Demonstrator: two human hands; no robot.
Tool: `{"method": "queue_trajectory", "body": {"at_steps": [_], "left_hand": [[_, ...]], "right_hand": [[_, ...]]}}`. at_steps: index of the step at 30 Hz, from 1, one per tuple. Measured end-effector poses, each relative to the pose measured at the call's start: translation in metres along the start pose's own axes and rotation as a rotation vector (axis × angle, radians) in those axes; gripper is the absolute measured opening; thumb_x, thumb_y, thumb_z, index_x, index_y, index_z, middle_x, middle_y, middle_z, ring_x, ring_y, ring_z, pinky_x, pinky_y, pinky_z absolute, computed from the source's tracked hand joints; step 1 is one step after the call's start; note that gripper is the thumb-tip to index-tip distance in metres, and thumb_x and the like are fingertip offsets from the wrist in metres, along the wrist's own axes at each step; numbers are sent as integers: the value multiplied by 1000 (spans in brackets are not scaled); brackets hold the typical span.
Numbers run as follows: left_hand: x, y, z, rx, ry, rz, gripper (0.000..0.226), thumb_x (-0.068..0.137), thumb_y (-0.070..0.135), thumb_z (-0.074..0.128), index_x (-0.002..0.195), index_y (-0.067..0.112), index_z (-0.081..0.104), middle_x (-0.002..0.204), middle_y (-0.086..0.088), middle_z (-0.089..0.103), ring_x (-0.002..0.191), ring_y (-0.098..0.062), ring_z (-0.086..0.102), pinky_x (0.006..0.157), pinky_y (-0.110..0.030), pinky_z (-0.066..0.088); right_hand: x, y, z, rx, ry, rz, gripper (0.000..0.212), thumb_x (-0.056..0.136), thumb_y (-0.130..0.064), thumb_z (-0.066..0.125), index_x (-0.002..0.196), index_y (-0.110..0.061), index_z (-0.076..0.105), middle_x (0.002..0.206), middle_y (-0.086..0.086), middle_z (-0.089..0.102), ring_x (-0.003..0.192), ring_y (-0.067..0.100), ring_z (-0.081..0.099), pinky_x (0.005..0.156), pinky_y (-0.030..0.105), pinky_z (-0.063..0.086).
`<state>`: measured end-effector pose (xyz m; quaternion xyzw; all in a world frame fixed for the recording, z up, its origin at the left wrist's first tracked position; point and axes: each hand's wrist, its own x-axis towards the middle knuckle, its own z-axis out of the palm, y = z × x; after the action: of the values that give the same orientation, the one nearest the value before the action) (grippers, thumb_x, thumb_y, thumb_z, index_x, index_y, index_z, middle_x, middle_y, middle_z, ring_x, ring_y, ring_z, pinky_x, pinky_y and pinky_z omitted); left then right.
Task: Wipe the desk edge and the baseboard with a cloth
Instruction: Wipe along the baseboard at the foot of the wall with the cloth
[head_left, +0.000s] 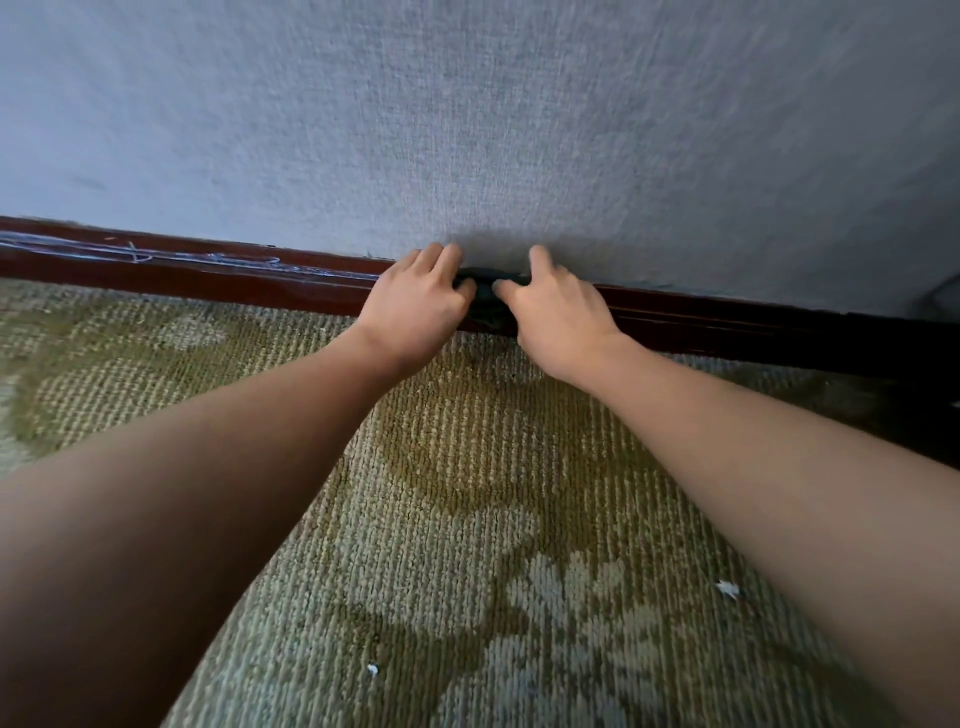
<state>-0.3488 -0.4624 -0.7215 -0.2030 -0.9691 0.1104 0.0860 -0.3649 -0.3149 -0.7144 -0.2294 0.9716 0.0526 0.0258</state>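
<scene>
A dark reddish-brown baseboard (208, 275) runs along the foot of a grey textured wall (519, 130). A dark cloth (485, 291) is pressed against the baseboard near the middle. My left hand (415, 306) grips its left side and my right hand (556, 312) grips its right side, fingers curled over the baseboard's top edge. Most of the cloth is hidden under my fingers. White scratch marks show on the baseboard to the left. No desk is in view.
A green and beige patterned carpet (467, 519) covers the floor up to the baseboard. Small white scraps lie on it at the lower middle (372, 669) and at the right (727, 588). A dark shadowed corner sits at the far right.
</scene>
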Motion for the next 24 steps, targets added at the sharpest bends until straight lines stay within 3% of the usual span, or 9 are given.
{"method": "queue_trajectory", "body": {"at_steps": [4,9,19,24], "left_hand": [[1,0,6,-10,-42,-10,34,90,3,47,124,4,49,119,-17,44,109,-32,41,91,-38,36],[6,0,8,-56,-56,-38,33,89,3,49,122,5,52,118,-17,43,109,-32,41,91,-38,38],[5,0,22,-139,-20,-39,30,84,-3,51,113,-2,58,112,-25,50,103,-39,46,85,-44,39],[8,2,19,-138,-79,-71,33,87,1,50,119,7,56,119,-18,45,110,-34,41,91,-40,36]], "right_hand": [[0,-1,1,23,-12,-4,35,91,-8,46,125,-12,49,120,18,36,106,36,46,77,41,43],[4,0,2,30,-23,13,35,91,-10,48,126,-14,50,121,18,36,108,36,45,80,42,43],[5,-5,13,83,-36,39,32,89,-6,47,121,-10,52,122,17,36,102,36,48,71,38,34],[6,-8,9,155,-67,88,38,89,-4,47,126,-14,50,124,17,35,101,36,49,73,38,35]]}}
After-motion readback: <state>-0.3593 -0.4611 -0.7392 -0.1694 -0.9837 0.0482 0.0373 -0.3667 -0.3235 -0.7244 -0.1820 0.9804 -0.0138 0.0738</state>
